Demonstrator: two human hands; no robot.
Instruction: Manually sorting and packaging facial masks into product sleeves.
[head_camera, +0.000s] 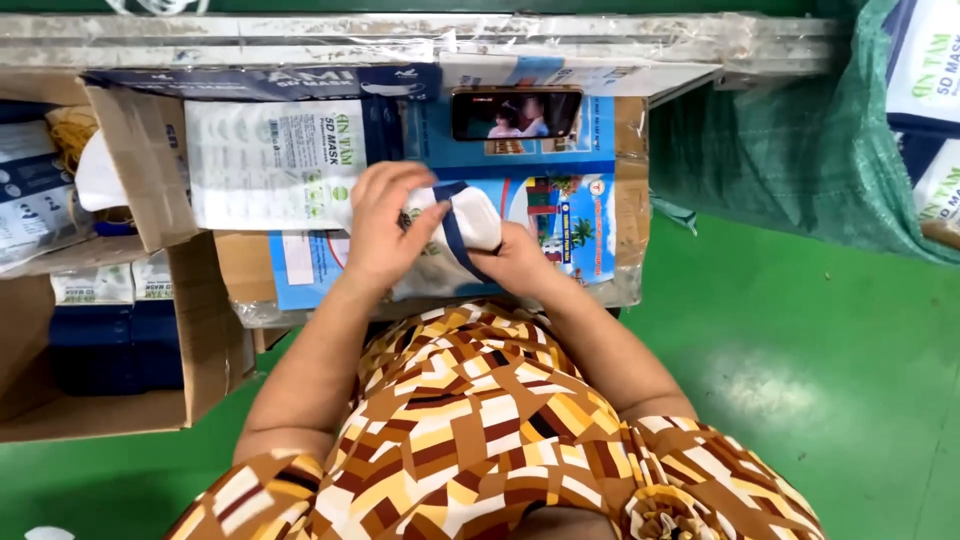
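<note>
Left fingers curl over the top of a stack of white face masks, w/ a dark blue band across it, and press down on it. Right fingers are tucked under and behind the stack, so mostly hidden; the right hand grips it from below. Both hands are closed on the same bundle, none loose. The left hand covers the bundle's left half, and a clear plastic pouch w/ print seems to sit around or just under its lower part; which one can't be told.

The bundle is held just above the counter, over a blue printed sheet, right in front of the person's patterned top.

Step in hand, as a judgement: the masks are being squared up and worked into the pouch, approx. midway, since the top end is bare. The next move calls for a firm pinch on the stack by one hand while the other holds the pouch mouth wide, so edges don't snag.

Around: a printed white mask pack lies flat just left of the hands; a phone w/ lit screen is propped behind; an open cardboard box stands at left on the green floor.
</note>
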